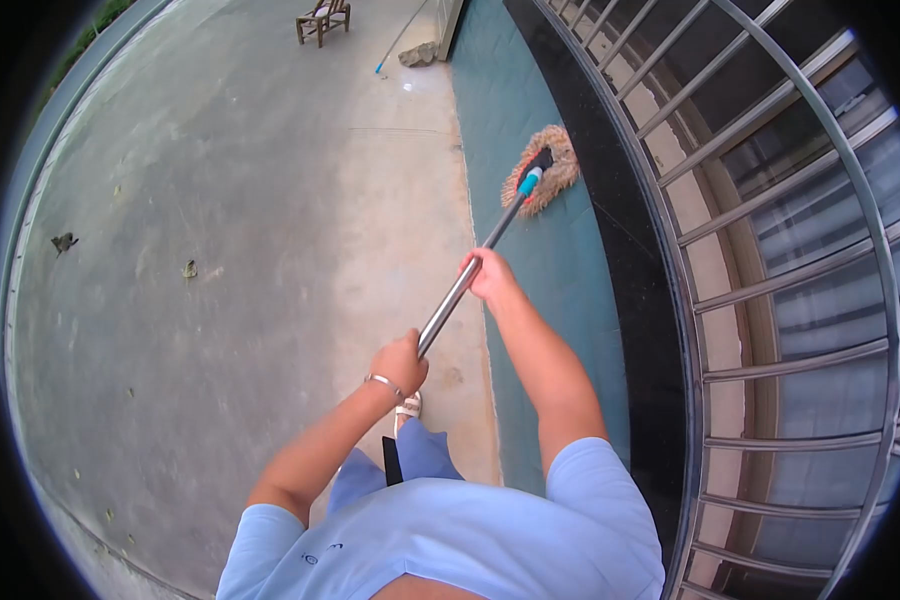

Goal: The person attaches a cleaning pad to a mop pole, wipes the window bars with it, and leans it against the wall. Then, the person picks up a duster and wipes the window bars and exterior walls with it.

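A mop with a long metal pole [448, 312] slants up and to the right from my body. Its shaggy beige and orange head [558, 180] presses against the blue-green wall [530, 290], close to the black band above it. My left hand [400, 361], with a bracelet at the wrist, is wrapped round the lower end of the pole. Higher up, my right hand [488, 275] grips the same pole near its middle. A teal collar [529, 183] joins the pole to the mop head.
Metal window bars [790, 380] jut out along the right, over a black ledge [655, 330]. Concrete floor [230, 330] spreads to the left, with dry leaves [190, 269] on it. Ahead are a wooden chair [324, 20], a stone [418, 54] and a thin pole [400, 38].
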### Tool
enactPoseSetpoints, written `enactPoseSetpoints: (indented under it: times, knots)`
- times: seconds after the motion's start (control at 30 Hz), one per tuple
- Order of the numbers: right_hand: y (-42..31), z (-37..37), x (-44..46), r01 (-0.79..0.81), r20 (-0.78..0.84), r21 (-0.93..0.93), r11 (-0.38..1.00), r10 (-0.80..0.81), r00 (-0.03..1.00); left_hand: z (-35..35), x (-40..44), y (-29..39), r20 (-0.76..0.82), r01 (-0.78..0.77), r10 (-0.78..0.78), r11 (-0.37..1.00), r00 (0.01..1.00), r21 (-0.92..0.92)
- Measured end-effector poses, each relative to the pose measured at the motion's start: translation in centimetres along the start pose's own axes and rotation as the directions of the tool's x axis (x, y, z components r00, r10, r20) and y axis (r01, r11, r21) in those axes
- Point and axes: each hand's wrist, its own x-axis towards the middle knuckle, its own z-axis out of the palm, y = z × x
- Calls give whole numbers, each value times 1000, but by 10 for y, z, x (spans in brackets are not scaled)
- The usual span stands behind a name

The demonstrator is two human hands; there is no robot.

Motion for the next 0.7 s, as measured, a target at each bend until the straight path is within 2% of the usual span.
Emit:
enactPoseSetpoints:
  times: [0.1,0.2,0.27,0.4,0.47,0.5,0.53,0.6,0.63,0.7]
  knots:
    - [-12,7,2,-24,13,60,998,23,1000,-2,14,5,25,26,-26,1000,999,2]
    - [24,-10,-22,-2,14,120,993,0,1000,15,-12,-20,71,27,-26,1000,997,-13]
    - [64,-28,-48,-47,-8,160,986,48,999,25,-44,-45,150,53,-41,995,988,-79]
    - [159,-61,-112,-148,-28,262,954,161,987,66,-115,-138,310,-25,10,999,951,44]
    - [214,-81,-134,-163,-21,290,943,177,984,62,-147,-168,376,-47,30,998,926,35]
    - [236,-85,-148,-181,-79,343,922,220,972,59,-162,-180,438,-67,48,997,897,27]
    - [256,-88,-162,-194,-133,395,898,265,955,58,-176,-191,445,-63,46,998,894,23]
    - [294,-102,-180,-296,-175,463,836,413,894,55,-197,-208,605,-51,-38,990,795,129]
    - [313,-110,-184,-299,-181,464,834,419,890,51,-205,-214,611,-47,-40,991,791,126]
    - [343,-122,-189,-322,-349,580,748,585,732,44,-215,-223,679,-73,-39,988,733,136]
